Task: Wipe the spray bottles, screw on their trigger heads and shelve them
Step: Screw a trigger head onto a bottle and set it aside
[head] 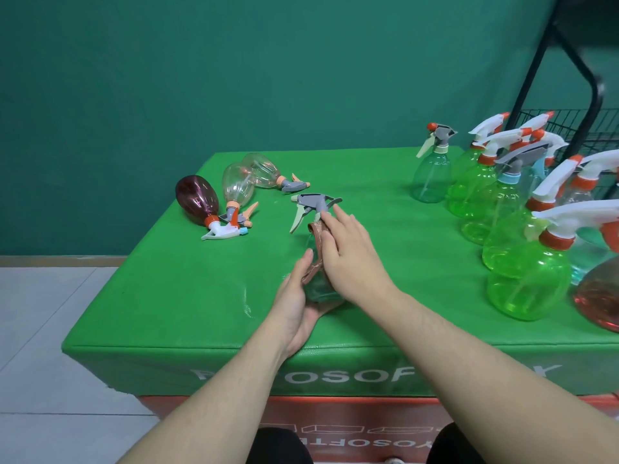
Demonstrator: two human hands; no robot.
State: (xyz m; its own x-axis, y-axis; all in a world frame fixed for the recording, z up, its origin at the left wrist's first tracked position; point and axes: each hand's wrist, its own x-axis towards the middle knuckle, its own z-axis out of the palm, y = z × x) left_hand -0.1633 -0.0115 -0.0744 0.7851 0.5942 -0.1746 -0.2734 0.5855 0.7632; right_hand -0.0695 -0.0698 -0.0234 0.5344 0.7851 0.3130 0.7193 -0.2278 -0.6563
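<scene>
Bottle (316, 283), clear w/ grey trigger head (313, 204) on, upright at tabletop (167, 279) front: left hand (296, 301) cups base, right hand (348, 254) presses brown cloth (316, 244) on it. 3 bottles (231, 192) lying left prob. unwiped; approx. 8 upright right (502, 209), wire shelf (576, 125) behind; none shelved.

Glossy translucent green plastic spray bottles (527, 279) stand on a matt green fabric table cover (167, 296), near a black wire-metal rack (569, 125) behind them.

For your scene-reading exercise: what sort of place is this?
Probably a staged indoor work corner, not a home: a green-covered table against a plain green wall, with a black wire rack beside it.
</scene>
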